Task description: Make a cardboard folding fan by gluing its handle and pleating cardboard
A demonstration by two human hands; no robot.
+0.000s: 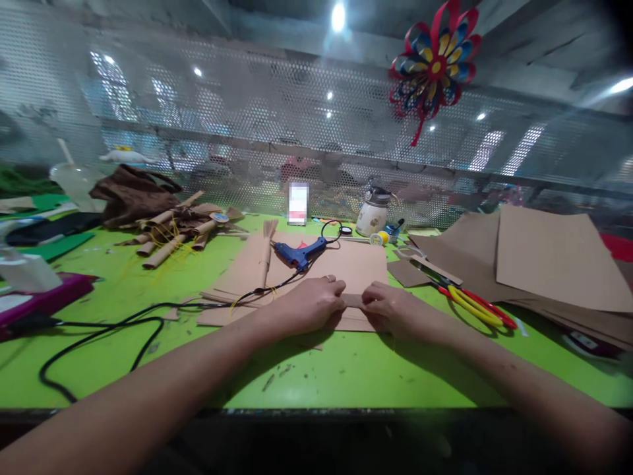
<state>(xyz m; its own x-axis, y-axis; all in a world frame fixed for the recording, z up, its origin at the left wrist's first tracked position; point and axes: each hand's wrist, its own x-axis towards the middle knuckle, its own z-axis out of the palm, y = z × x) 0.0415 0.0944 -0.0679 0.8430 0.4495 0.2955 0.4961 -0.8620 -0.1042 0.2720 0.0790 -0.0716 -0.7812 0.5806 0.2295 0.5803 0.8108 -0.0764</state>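
The person's left hand (315,305) and right hand (399,313) pinch opposite ends of a brown strip (353,301), likely keeping it straight; beyond them, a glue gun (302,254) lies presumably within reach.

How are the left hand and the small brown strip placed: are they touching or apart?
Touching. The head view shows the left hand pinching one end of the brown strip, with no gap between them.
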